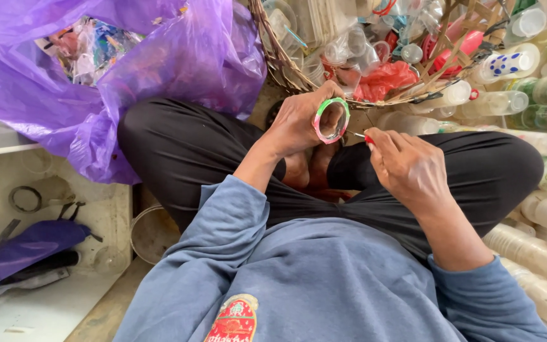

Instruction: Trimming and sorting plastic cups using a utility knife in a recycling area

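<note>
While you sit cross-legged, your left hand [299, 120] closes its grip on a clear round container [332, 120] rimmed with a pink and green band, holding it up at centre, just near of the basket. Your right hand [406, 168] pinches a small red-tipped tool [363, 137], its point just right of the container's rim. The woven basket [273, 57] on the far side holds clear plastic cups and red scraps. A purple bag [178, 57] on the far left holds colourful wrappers. Plastic bottles [533, 101] pile up on the right.

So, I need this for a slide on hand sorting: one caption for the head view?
Seated cross-legged, left hand holds a clear cup with pink-green rim; right hand grips a small red-handled tool.
</note>
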